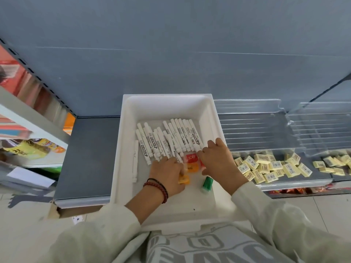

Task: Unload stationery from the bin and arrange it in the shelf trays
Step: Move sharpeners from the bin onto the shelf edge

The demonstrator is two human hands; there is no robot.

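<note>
The white bin stands on the grey shelf in front of me. Several white markers lie in a loose row inside it, and one marker lies apart at the left. Small red, orange and yellow items and a green one lie nearer to me. My left hand rests over the coloured items, its fingertips touching the near ends of the markers. My right hand touches the near ends of the right-hand markers with bent fingers, thumb spread.
Clear ribbed shelf trays stand to the right of the bin. Several yellow erasers lie in their front part. A bare grey shelf surface lies to the left, with another shelf unit of packaged goods beyond it.
</note>
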